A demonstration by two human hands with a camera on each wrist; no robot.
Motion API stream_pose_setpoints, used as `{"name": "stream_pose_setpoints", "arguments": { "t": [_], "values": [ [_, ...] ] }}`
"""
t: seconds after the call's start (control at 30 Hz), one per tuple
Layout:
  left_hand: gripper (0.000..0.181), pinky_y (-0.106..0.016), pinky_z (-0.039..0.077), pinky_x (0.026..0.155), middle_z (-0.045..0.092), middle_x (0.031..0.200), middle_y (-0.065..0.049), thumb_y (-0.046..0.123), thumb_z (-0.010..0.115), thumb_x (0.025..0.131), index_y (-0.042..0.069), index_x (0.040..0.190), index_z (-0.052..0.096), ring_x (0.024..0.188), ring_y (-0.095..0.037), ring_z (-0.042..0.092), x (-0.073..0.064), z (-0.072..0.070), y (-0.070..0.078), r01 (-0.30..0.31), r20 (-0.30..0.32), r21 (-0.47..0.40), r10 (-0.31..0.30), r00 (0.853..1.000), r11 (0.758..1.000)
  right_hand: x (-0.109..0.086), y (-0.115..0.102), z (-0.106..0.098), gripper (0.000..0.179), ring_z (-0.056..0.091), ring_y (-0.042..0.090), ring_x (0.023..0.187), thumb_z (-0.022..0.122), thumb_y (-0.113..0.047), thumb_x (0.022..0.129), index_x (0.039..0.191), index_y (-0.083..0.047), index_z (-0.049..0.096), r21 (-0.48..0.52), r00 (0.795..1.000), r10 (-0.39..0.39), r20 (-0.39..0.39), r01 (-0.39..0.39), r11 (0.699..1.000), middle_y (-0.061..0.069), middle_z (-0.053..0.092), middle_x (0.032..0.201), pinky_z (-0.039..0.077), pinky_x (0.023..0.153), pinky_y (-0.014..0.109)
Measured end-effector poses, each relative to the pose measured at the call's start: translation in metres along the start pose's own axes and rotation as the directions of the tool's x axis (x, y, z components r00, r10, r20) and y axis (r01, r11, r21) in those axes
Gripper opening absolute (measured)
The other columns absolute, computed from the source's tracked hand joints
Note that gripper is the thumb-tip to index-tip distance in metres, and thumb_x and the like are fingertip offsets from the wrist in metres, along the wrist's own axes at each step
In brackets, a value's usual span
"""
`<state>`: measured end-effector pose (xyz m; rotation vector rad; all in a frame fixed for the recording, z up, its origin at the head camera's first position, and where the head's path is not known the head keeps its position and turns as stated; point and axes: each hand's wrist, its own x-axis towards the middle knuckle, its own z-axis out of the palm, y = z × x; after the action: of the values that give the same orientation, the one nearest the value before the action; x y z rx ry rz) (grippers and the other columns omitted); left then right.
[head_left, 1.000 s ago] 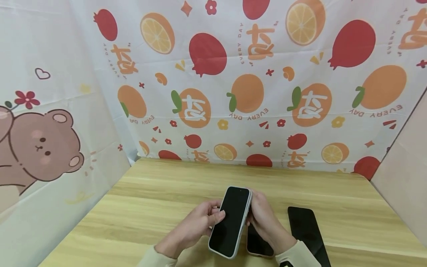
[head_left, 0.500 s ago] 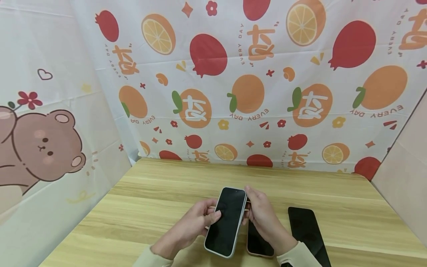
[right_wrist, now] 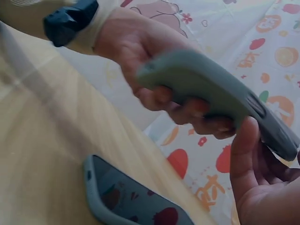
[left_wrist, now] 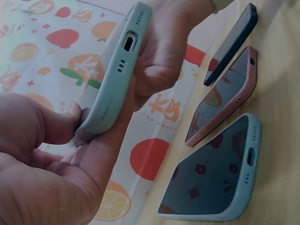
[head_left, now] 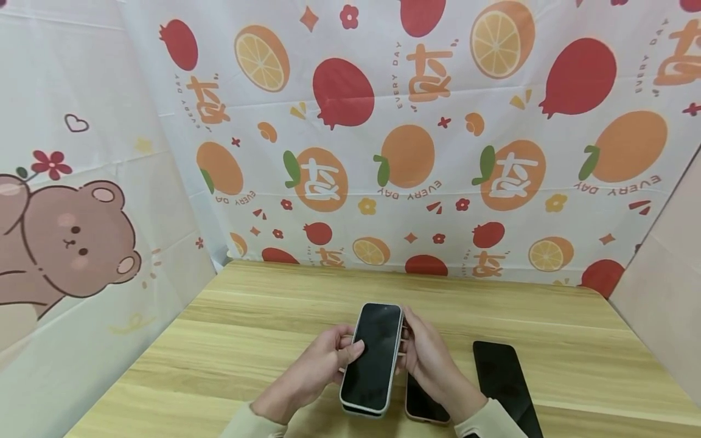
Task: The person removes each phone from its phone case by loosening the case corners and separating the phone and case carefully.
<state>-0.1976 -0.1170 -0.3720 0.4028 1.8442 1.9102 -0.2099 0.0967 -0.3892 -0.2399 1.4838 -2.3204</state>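
Observation:
A black-screened phone (head_left: 373, 356) in a pale mint case is held in both hands, tilted above the table. My left hand (head_left: 323, 360) grips its left long side, thumb over the screen and fingers curled behind, as the right wrist view shows. My right hand (head_left: 429, 362) holds the upper right side; its thumb lies along the edge near the top corner. In the left wrist view, the charging port of the mint case (left_wrist: 117, 70) faces the camera. Below the held phone, another phone (left_wrist: 211, 173) in a light blue-green case lies screen up; the held one mostly covers it in the head view.
A pink-cased phone (head_left: 423, 398) lies partly under my right hand. Farther right is a black phone (head_left: 506, 383). The wooden table (head_left: 263, 304) ends at a fruit-print cloth (head_left: 356, 152) behind, with a bear-print cloth (head_left: 76, 243) on the left.
The held phone has shifted slightly left and turned straighter. My right fingers have come from behind it to its right side. An edge of the phone beneath now shows.

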Motion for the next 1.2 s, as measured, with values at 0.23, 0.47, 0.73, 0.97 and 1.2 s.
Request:
{"name": "stream_pose_setpoints", "arguments": {
  "t": [0.23, 0.47, 0.73, 0.97, 1.2],
  "values": [
    [0.041, -0.037, 0.062, 0.070, 0.071, 0.099, -0.004, 0.022, 0.055, 0.102, -0.007, 0.129, 0.043, 0.084, -0.016, 0.071, 0.002, -0.005, 0.002, 0.023, -0.089, 0.021, -0.021, 0.996, 1.000, -0.014, 0.003, -0.003, 0.056, 0.067, 0.013, 0.079, 0.043, -0.046, 0.104, 0.137, -0.001, 0.050, -0.067, 0.982, 0.097, 0.160, -0.087, 0.994, 0.003, 0.069, 0.102, 0.057, 0.058, 0.026],
    [0.040, -0.038, 0.062, 0.072, 0.069, 0.100, -0.006, 0.023, 0.056, 0.102, -0.007, 0.126, 0.042, 0.084, -0.016, 0.069, 0.004, -0.007, 0.000, 0.010, -0.121, 0.034, -0.006, 0.993, 0.999, -0.029, 0.009, -0.007, 0.045, 0.062, 0.012, 0.074, 0.045, -0.032, 0.106, 0.129, 0.005, 0.054, -0.133, 0.949, 0.149, 0.277, -0.116, 0.984, 0.004, 0.067, 0.093, 0.059, 0.065, 0.025],
    [0.043, -0.041, 0.062, 0.076, 0.069, 0.105, -0.009, 0.023, 0.055, 0.102, -0.007, 0.129, 0.040, 0.087, -0.019, 0.071, 0.004, -0.008, -0.003, -0.009, -0.119, 0.046, 0.015, 0.993, 0.999, -0.041, 0.014, -0.005, 0.039, 0.071, 0.017, 0.093, 0.048, -0.020, 0.105, 0.131, 0.009, 0.050, -0.192, 0.943, 0.166, 0.287, -0.113, 0.975, 0.015, 0.068, 0.114, 0.060, 0.084, 0.029],
    [0.047, -0.043, 0.062, 0.079, 0.068, 0.112, -0.012, 0.017, 0.059, 0.100, -0.006, 0.134, 0.037, 0.092, -0.021, 0.071, 0.004, -0.007, -0.003, -0.003, -0.089, 0.022, 0.004, 0.996, 1.000, -0.044, 0.008, -0.005, 0.046, 0.063, 0.026, 0.118, 0.053, -0.015, 0.103, 0.140, 0.010, 0.043, -0.165, 0.972, 0.154, 0.175, -0.125, 0.978, 0.022, 0.057, 0.137, 0.054, 0.098, 0.037],
    [0.045, -0.040, 0.061, 0.076, 0.067, 0.111, -0.011, 0.015, 0.056, 0.101, -0.006, 0.136, 0.037, 0.093, -0.019, 0.069, 0.005, -0.007, -0.003, 0.010, -0.089, 0.004, -0.010, 0.996, 1.000, -0.047, 0.007, -0.006, 0.055, 0.063, 0.027, 0.120, 0.058, -0.013, 0.100, 0.145, 0.011, 0.036, -0.159, 0.969, 0.157, 0.193, -0.127, 0.979, 0.022, 0.058, 0.138, 0.053, 0.099, 0.038]
  ]
}}
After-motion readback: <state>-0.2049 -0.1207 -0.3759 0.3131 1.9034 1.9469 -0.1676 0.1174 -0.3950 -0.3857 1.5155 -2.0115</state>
